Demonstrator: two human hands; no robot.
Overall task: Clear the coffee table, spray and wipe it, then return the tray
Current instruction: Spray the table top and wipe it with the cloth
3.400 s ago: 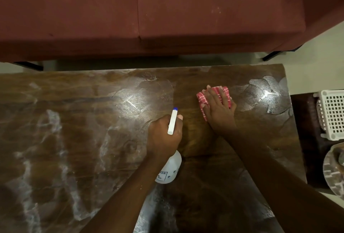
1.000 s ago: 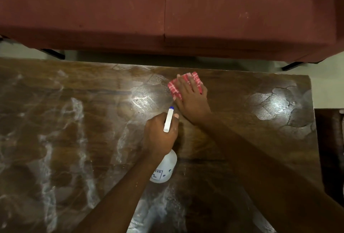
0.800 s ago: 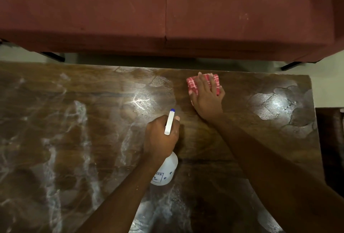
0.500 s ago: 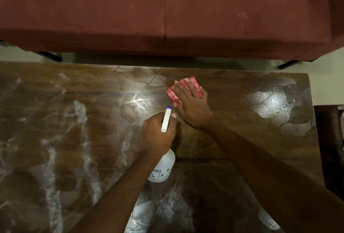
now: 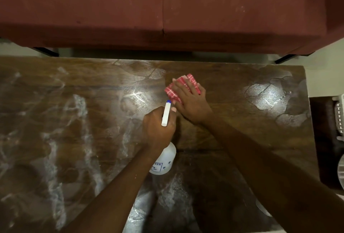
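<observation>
Since half a second ago my right hand (image 5: pixel 191 102) has slid the cloth (image 5: pixel 183 86) a touch to the right along the far part of the table, while my left hand (image 5: pixel 158 128) has hardly shifted.

Nearest to me, the dark wooden coffee table (image 5: pixel 55 139) is streaked with whitish wet smears, heaviest on its left half and close to my body. My left hand is wrapped firmly around the neck of the white spray bottle (image 5: pixel 163 162), whose rounded body with a printed label shows below my wrist and whose blue-tipped nozzle (image 5: pixel 166 113) points away from me. Whether the bottle rests on the table or is held just above it, I cannot tell.

Just beyond the nozzle, my right hand lies flat with fingers spread, pressing the folded red-and-white checked cloth down on the wood. My two hands are close, almost touching at the thumb.

At the right edge, off the table, part of a white slatted basket (image 5: pixel 339 115) shows. Farthest away, a dark red sofa (image 5: pixel 167 9) runs along the far side of the table.
</observation>
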